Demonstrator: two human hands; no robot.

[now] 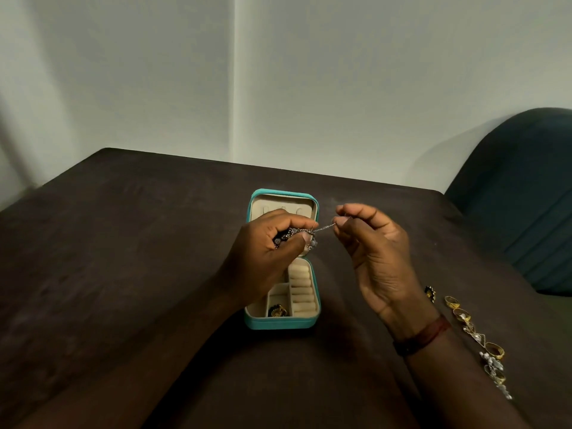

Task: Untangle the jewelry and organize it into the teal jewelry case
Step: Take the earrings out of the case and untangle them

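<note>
Chain (pixel 325 227): stretched above the open teal jewelry case (pixel 281 324), long axis 8-to-2 o'clock.
Handling: I judge it light, limp and snag-prone, so I'd hold it close to the knot.
Left grip (pixel 272 243): curled round the tangled cluster (pixel 286 236).
Right grip (pixel 371 252): pinching the chain's 2 o'clock end.
Case: on the counter (pixel 123 243), lid toward 12.
Loose rings (pixel 476 335): at its 4 o'clock.

A home room, likely — dark-clothed table (pixel 123 243), teal padded chair (pixel 526 196), plain white wall (pixel 371 72)
</note>
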